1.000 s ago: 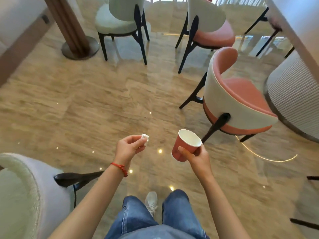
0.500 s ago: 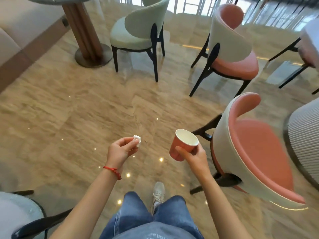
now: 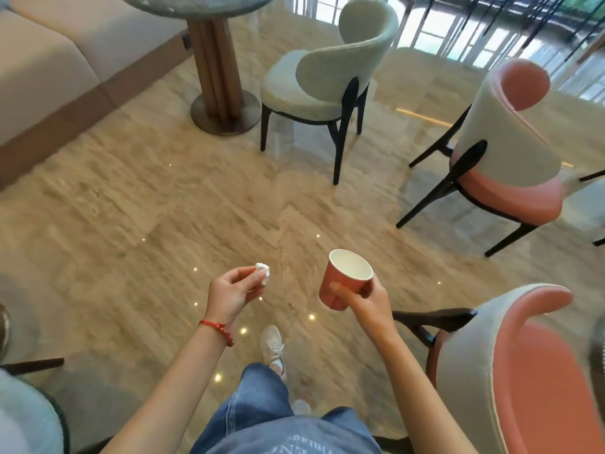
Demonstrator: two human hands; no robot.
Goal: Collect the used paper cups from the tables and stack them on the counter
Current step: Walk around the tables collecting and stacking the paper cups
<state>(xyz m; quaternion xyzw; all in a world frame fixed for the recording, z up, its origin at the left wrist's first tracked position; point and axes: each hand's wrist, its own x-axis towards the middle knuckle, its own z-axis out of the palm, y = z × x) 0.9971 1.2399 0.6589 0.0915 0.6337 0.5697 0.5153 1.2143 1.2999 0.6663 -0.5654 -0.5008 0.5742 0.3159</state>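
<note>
Paper cup (image 3: 346,279), red outside and white inside, sits upright in the right hand (image 3: 366,298), whose fingers and thumb curl round its wall, held in the air above the marble floor (image 3: 137,204). Just left of the cup, apart from it, the left hand (image 3: 233,291) pinches a small crumpled white wad (image 3: 263,272) at its fingertips; a red bracelet (image 3: 216,330) circles that wrist. Below the cup are jeans (image 3: 262,411) and a white shoe (image 3: 272,347). Right of the cup stands a pink chair (image 3: 523,371); beyond it, a pale green chair (image 3: 327,77) beside a round table (image 3: 209,14).
</note>
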